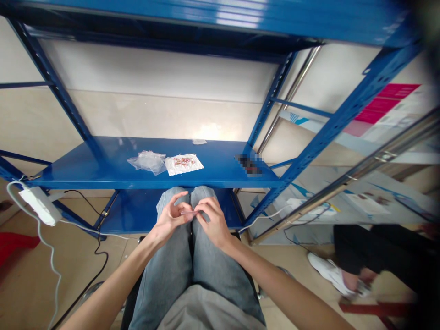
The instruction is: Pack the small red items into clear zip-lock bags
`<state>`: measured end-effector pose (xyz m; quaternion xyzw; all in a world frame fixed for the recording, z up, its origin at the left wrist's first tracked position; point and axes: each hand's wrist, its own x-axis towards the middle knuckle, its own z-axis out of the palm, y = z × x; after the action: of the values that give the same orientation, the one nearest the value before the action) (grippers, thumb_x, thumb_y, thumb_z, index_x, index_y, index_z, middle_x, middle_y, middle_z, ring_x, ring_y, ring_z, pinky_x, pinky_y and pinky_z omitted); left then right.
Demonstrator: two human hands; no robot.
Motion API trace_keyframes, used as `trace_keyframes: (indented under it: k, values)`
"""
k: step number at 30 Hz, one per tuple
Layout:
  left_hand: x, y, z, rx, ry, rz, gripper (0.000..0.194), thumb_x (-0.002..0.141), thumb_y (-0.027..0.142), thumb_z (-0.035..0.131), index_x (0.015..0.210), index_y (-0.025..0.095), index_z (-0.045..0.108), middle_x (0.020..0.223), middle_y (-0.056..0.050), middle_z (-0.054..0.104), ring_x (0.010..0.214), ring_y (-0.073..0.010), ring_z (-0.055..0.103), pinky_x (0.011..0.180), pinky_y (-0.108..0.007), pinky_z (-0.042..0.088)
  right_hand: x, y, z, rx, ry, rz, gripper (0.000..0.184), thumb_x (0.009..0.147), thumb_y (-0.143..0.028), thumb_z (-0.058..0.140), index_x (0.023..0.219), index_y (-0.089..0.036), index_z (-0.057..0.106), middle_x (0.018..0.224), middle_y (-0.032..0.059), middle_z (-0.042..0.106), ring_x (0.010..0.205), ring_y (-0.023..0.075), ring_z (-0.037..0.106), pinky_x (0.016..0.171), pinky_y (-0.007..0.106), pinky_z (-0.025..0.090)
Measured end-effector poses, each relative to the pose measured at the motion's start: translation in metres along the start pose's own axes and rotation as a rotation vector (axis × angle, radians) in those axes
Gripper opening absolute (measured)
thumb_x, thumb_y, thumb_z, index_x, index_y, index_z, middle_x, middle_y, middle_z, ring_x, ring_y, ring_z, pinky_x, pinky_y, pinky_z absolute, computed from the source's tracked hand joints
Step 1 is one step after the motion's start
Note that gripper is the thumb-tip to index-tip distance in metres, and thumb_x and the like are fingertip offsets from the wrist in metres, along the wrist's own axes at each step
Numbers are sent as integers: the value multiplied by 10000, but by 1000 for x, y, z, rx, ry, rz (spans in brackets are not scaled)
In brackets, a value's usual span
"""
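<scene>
Above my knees, my left hand [171, 217] and my right hand [213, 222] meet at the fingertips. Between them is a small thin, clear, pinkish piece [187, 212], which looks like plastic; its exact kind is too small to tell. My left thumb and index finger pinch one end, with the other left fingers raised. The right fingertips are closed at the other end. On the blue shelf [117, 176] in front lie a pile of clear plastic bags [147, 162] and a white sheet or pouch with small red and coloured bits [184, 163].
A blurred-out dark object [249, 165] lies at the shelf's right end, and a small clear bag [199, 142] near its back. A white power strip [41, 206] with cables hangs at left. Blue rack posts frame both sides. Another person's leg and white shoe [330, 272] are at right.
</scene>
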<state>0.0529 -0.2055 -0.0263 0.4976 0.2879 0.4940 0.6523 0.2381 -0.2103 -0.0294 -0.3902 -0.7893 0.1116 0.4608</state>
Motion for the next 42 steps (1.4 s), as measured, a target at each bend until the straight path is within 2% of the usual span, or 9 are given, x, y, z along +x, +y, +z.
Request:
trace_keyframes:
  k: [2, 4, 6, 12, 20, 28, 34, 39, 42]
  values:
    - [1, -1, -1, 79, 22, -4, 473, 773, 342, 841, 1182, 179, 671, 892, -34, 705, 842, -161, 657, 818, -289, 503, 2, 2, -1, 21, 12, 30, 131, 931, -131, 591, 928, -246, 654, 953, 42, 625, 983, 222, 592, 888, 392, 492]
    - [2, -2, -1, 160, 72, -6, 292, 809, 393, 803, 934, 139, 733, 842, -45, 711, 790, -156, 639, 779, -278, 500, 4, 3, -2, 37, 14, 58, 123, 923, -131, 600, 934, -245, 646, 944, 42, 624, 972, 225, 592, 879, 390, 494]
    - [3, -4, -3, 181, 124, -1, 280, 811, 405, 797, 812, 133, 731, 774, -34, 700, 727, -143, 613, 734, -268, 490, 5, 2, -2, 36, 12, 65, 160, 914, -118, 604, 990, -249, 653, 978, 47, 625, 998, 229, 589, 893, 394, 494]
    - [5, -11, -7, 112, 162, 63, 277, 691, 310, 895, 713, 145, 673, 724, -12, 655, 707, -139, 593, 711, -263, 481, 3, -5, -1, 8, -2, -7, 287, 915, -98, 585, 1122, -273, 678, 1096, 68, 606, 1080, 227, 583, 940, 394, 496]
    - [1, -6, -2, 333, -32, 143, 196, 871, 336, 751, 854, 163, 660, 908, -38, 652, 879, -169, 603, 829, -285, 473, 3, -5, 1, 7, 48, -60, 156, 885, -76, 606, 887, -230, 627, 953, 40, 615, 946, 204, 587, 849, 352, 477]
    - [1, -3, -1, 437, -69, 164, 248, 915, 360, 695, 817, 175, 561, 947, -42, 640, 914, -170, 609, 854, -292, 478, 1, -2, 2, -10, 17, -36, 164, 873, -71, 627, 848, -223, 571, 846, 11, 629, 860, 196, 574, 801, 342, 434]
    - [-1, -7, 1, 412, -188, 113, 224, 988, 372, 578, 1121, 199, 526, 1136, -70, 603, 1124, -203, 597, 1015, -365, 459, 1, 2, 2, -14, 12, -91, 173, 876, -56, 642, 836, -224, 632, 863, 10, 686, 915, 199, 604, 841, 356, 436]
    - [-3, -7, -3, 410, -278, 18, 294, 1009, 391, 535, 1229, 204, 480, 1119, -74, 657, 1069, -199, 629, 990, -366, 475, 0, 2, 3, 15, -12, -95, 218, 855, -14, 623, 861, -229, 654, 883, 15, 705, 943, 207, 616, 870, 379, 463]
    - [-2, -2, -3, 470, -297, 11, 331, 1008, 403, 528, 1248, 176, 548, 1166, -93, 677, 1093, -214, 630, 995, -352, 471, 1, 0, 2, 39, -22, -91, 243, 862, -7, 598, 904, -235, 669, 899, 22, 707, 973, 216, 618, 888, 393, 479]
